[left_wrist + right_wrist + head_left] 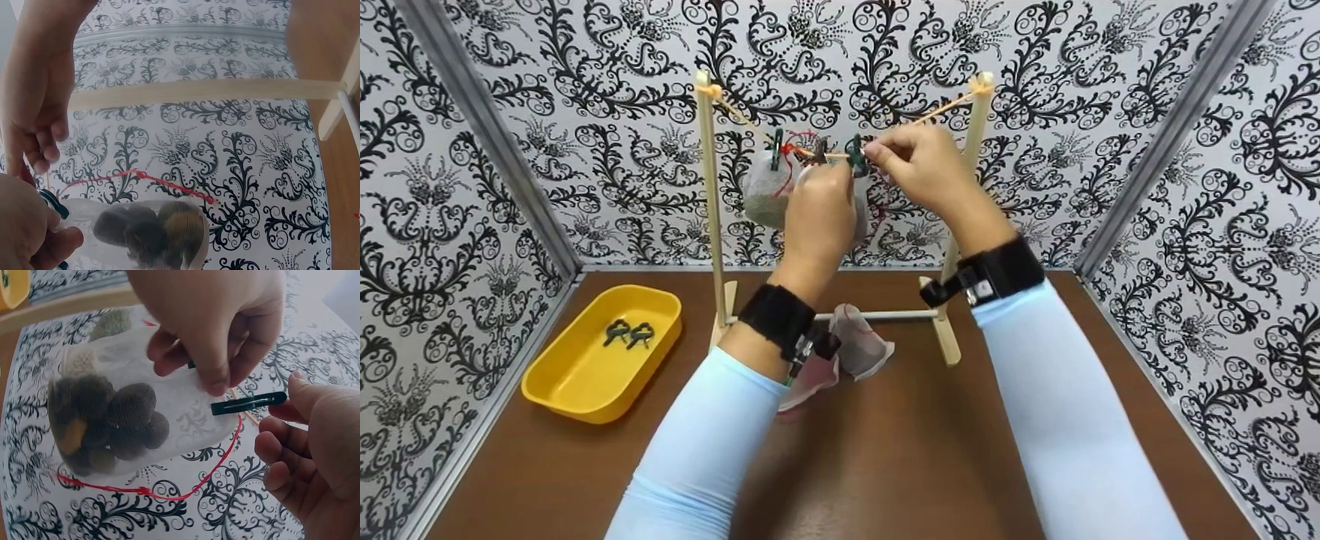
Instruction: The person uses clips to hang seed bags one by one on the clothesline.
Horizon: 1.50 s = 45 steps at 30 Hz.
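My left hand (819, 214) holds the top of a white mesh bag (188, 419) with dark stones in it, up at a thin orange line (945, 109). My right hand (928, 161) pinches the tail end of a dark green clothespin (247, 404) between thumb and forefinger. The clothespin's other end lies over the bag's top edge. A red drawstring (185, 497) trails from this bag. Left of it hangs another mesh bag (765, 191) with greenish contents, a green clothespin (777, 150) at its top.
Two wooden posts (709, 202) carry the line, with a white crossbar (900, 315) low between them. On the brown table (900, 450), a yellow tray (547, 382) holds two dark clothespins (617, 331). A grey mesh bag (862, 349) and a pinkish one (817, 379) lie near the crossbar.
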Each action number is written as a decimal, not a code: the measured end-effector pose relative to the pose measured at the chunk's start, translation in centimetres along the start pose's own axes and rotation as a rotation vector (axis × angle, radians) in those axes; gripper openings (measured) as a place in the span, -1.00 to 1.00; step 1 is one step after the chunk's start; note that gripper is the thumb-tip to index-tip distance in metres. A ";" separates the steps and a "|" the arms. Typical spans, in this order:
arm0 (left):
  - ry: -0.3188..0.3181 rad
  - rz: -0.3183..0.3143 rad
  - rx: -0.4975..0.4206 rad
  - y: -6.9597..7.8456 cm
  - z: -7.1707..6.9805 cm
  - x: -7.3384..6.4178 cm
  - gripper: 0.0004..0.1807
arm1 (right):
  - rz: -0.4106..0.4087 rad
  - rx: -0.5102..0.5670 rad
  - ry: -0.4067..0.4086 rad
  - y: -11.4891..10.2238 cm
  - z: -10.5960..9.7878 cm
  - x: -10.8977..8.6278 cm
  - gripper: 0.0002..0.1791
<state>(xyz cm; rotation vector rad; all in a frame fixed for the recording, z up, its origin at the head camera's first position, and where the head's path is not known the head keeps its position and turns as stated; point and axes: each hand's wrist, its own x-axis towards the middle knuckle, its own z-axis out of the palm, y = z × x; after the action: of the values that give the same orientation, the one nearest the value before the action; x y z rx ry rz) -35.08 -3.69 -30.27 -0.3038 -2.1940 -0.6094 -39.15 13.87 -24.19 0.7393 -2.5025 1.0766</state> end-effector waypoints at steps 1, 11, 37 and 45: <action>0.009 0.019 0.017 -0.1 0.1 -0.3 -0.82 | -0.006 0.016 0.024 0.4 0.2 -0.5 -0.67; 0.126 0.138 -0.060 -2.2 0.6 -4.1 -0.84 | -0.003 0.050 0.202 6.5 2.1 -8.4 -0.65; -0.441 -0.599 0.091 -24.5 -8.7 -13.7 -0.52 | 0.535 -0.158 -0.222 22.8 8.0 -19.0 -0.80; -0.655 -0.667 0.195 -31.0 -9.8 -15.2 -0.82 | 0.594 -0.111 -0.229 23.4 8.4 -19.6 -0.78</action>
<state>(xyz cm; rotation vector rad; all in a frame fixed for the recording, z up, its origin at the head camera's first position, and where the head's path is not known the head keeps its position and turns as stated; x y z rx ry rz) -31.67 -35.44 -46.66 0.4165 -2.9857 -0.7021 -37.26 27.84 -52.51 0.0759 -3.0506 1.0552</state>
